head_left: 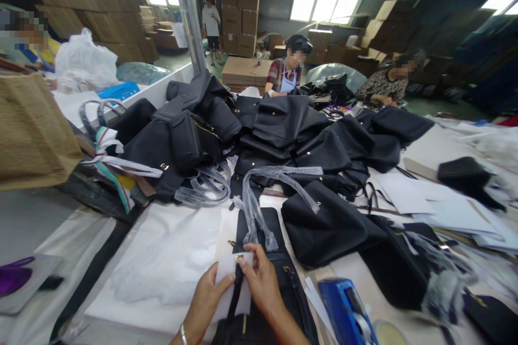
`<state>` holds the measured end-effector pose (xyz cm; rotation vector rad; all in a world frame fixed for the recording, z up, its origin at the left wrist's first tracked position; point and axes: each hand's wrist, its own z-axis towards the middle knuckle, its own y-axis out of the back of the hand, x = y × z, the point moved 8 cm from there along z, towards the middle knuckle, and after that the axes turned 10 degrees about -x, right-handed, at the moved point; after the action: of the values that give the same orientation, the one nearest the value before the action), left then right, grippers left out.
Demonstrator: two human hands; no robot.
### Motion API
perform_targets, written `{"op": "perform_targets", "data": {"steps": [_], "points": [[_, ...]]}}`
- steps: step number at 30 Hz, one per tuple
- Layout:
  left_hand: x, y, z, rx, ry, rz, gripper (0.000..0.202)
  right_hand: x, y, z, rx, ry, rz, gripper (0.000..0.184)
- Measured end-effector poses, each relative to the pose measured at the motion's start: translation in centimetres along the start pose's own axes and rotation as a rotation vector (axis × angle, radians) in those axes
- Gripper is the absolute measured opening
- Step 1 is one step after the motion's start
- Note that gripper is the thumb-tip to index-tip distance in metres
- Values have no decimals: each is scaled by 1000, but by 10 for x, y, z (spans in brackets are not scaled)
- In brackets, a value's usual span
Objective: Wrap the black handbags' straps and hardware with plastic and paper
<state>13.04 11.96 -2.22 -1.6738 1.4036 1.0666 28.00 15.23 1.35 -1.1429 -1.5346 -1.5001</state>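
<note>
A black bag (pixel 279 267) lies in front of me with plastic-wrapped handles (pixel 254 213) at its far end. Over it is a small white translucent sheet (pixel 225 265), and a black strap with a gold buckle (pixel 238 260) rests on the sheet. My left hand (pixel 208 296) pinches the sheet's left side, its thumb beside the strap. My right hand (pixel 262 283) is closed at the sheet's right edge, with its thumb by the buckle. Fingers behind the sheet are partly hidden.
Black bags (pixel 283 118) are heaped across the far side of the table. A blue tape dispenser (pixel 348 310) stands at my right, near white paper sheets (pixel 457 215). White wrapping sheets (pixel 162 264) lie at left. A tan bag (pixel 36 129) is at the left edge. Co-workers (pixel 288 70) sit beyond the heap.
</note>
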Motion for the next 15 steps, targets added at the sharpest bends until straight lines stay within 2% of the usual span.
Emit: {"op": "perform_targets", "data": {"steps": [5, 10, 15], "points": [[-6, 0, 2, 8, -47, 48, 35, 11, 0, 0, 33, 111, 10, 24], [-11, -2, -2, 11, -64, 69, 37, 10, 0, 0, 24, 101, -3, 21], [-13, -4, -3, -4, -141, 160, 34, 9, 1, -2, 16, 101, -23, 21]]}}
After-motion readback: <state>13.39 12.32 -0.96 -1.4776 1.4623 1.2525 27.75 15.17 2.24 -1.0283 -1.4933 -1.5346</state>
